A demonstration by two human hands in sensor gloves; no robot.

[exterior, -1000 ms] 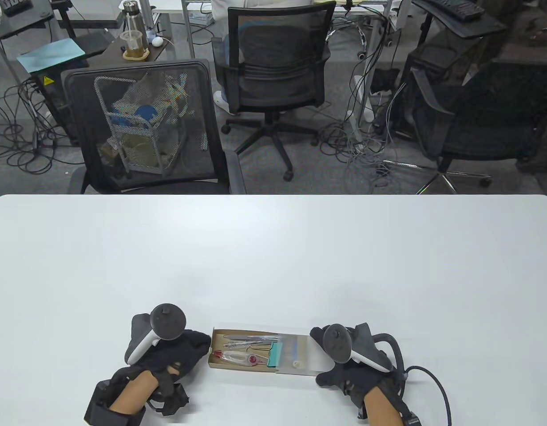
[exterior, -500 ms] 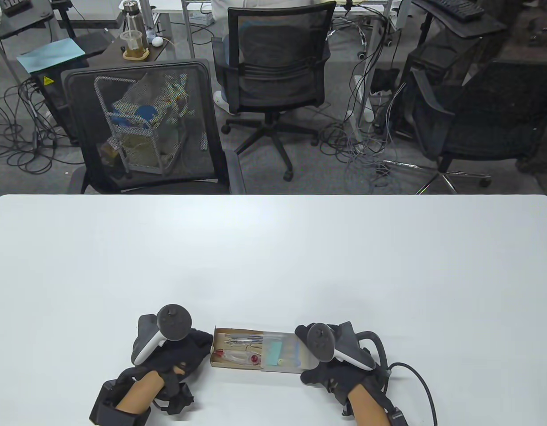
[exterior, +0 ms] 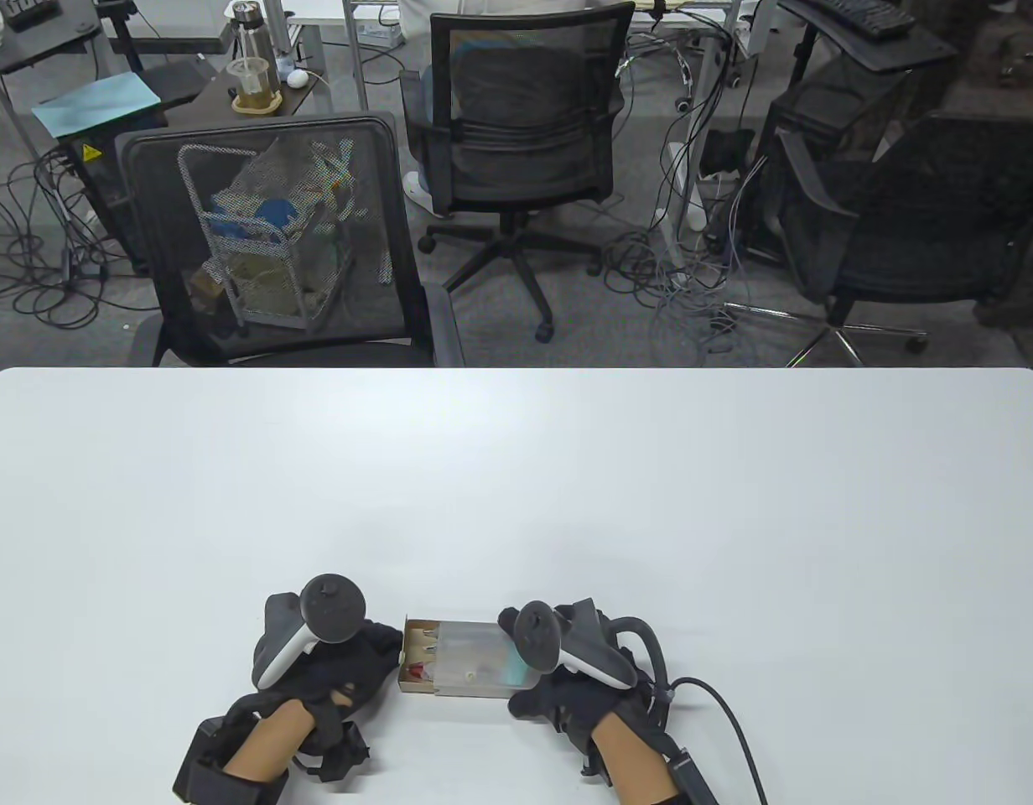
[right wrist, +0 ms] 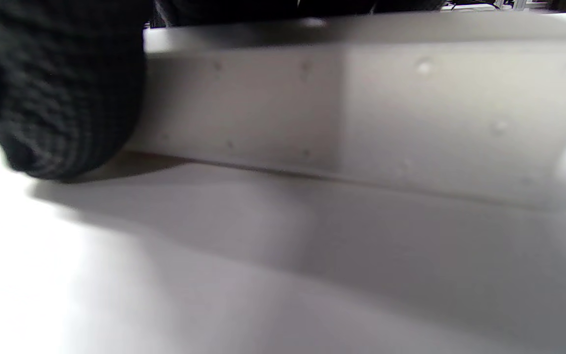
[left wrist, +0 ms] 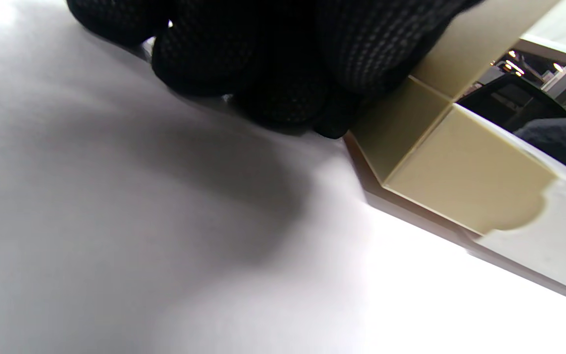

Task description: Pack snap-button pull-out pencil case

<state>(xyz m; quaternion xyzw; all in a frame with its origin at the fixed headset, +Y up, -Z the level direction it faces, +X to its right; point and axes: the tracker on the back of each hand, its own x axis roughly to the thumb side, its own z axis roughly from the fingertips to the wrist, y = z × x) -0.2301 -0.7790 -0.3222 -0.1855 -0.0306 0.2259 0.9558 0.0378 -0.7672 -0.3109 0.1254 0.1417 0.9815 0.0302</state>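
Observation:
The pencil case lies at the table's near edge. Its tan inner tray [exterior: 416,656] shows only a short left end, with pen tips and a red item inside. The translucent sleeve [exterior: 474,658] covers the remainder. My left hand [exterior: 389,652] holds the tray's left end. In the left wrist view its gloved fingers [left wrist: 273,64] press against the tray [left wrist: 460,182]. My right hand [exterior: 518,667] grips the sleeve's right end. In the right wrist view a fingertip [right wrist: 62,98] wraps the sleeve [right wrist: 361,108].
The white table [exterior: 516,486] stretches far and to both sides of the case. A cable [exterior: 734,721] trails from my right wrist. Black office chairs [exterior: 273,243] stand beyond the far edge.
My right hand has moved left and slid the sleeve over the tray, hiding most of the pens and the teal item. My left hand has stayed at the tray's left end.

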